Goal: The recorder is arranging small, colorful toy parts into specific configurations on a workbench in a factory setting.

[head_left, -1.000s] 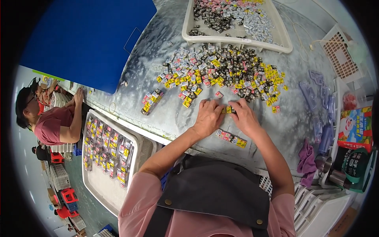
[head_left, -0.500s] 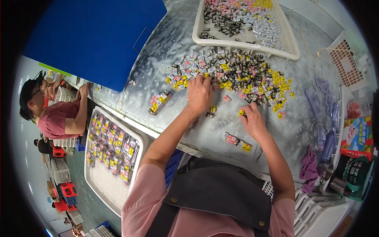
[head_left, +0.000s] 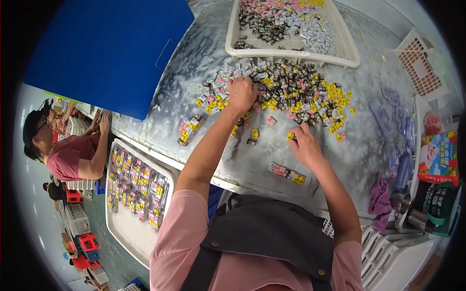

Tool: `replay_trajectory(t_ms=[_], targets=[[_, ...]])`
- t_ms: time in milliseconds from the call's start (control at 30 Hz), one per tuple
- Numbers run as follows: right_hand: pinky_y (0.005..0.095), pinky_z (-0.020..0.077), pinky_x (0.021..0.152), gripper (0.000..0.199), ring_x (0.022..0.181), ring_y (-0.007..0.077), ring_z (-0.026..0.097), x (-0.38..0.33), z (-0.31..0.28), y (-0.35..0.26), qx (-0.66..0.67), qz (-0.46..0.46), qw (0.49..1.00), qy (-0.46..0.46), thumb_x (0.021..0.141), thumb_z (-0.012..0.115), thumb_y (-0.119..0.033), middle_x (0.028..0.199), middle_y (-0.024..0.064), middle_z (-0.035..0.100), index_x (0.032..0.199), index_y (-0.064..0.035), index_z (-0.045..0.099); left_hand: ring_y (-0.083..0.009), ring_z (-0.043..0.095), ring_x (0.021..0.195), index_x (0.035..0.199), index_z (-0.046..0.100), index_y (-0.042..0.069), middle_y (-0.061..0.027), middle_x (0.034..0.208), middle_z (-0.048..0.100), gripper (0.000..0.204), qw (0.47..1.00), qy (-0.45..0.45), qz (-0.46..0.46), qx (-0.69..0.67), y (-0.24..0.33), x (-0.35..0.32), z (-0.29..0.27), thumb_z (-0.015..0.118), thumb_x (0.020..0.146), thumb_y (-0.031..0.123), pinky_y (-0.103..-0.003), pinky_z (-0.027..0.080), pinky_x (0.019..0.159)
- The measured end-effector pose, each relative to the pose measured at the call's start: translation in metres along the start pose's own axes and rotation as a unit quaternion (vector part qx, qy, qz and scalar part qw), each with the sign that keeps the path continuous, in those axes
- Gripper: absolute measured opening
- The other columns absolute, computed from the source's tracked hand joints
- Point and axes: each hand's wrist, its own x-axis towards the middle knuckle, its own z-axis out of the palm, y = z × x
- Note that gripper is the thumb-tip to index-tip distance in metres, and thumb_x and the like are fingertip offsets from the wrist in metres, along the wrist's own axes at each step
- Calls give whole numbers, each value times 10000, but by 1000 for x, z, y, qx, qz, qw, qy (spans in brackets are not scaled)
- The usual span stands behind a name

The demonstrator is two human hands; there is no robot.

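A heap of small square printed pieces [head_left: 291, 87] in black, white, pink and yellow lies spread over the grey table. My left hand [head_left: 241, 94] reaches into its left part with fingers bent down and together; whatever they hold is hidden. At the heap's near edge, my right hand [head_left: 307, 148] pinches a small yellow-and-black piece [head_left: 291, 136] between thumb and fingers. A few loose pieces, among them a yellow one [head_left: 255, 133] and a pink one [head_left: 272, 121], lie between my hands. Nearer me lies a filled row pack [head_left: 287, 173], and more packs [head_left: 191, 129] sit left of my left forearm.
A white tray [head_left: 293, 54] of sorted pieces stands behind the heap. Another tray [head_left: 165, 169] with filled packs is at the left below the table edge. Clear plastic pieces [head_left: 388, 121] and a purple cloth [head_left: 380, 201] lie right. A person [head_left: 73, 150] works far left beside a blue board [head_left: 107, 53].
My left hand has moved slightly farther into the heap, its fingers now tucked down. My right hand stays near the heap's front edge with the yellow-and-black piece. The whole view has shifted slightly.
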Motion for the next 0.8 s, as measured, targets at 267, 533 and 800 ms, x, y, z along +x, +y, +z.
replay_trajectory(t_ms=[267,533,800], targets=[[485,499,827,266,959,426,603,-7,-1,14,17,-15,1000,9,875,674,-60,1110,196,518,1120,-12,580,-321,644,763,997,681,26,-150,799,664,187,977,130,67,-158,49,-41,-19,636,816,43,-441,470,784],[469,500,856,420,1011,401,602,-10,-4,19,50,9,999,-6,818,721,-29,1149,192,528,1213,-9,582,-326,577,1012,1193,648,44,-140,1035,604,397,969,-103,110,-194,100,-127,1,724,810,114,-445,407,890],[464,508,878,457,1035,398,609,-10,-9,18,-4,33,999,-11,835,714,-22,1170,188,531,1273,-14,585,-307,573,1014,1242,621,11,-144,1038,589,445,951,-134,208,-183,74,-115,2,728,819,100,-428,415,876]])
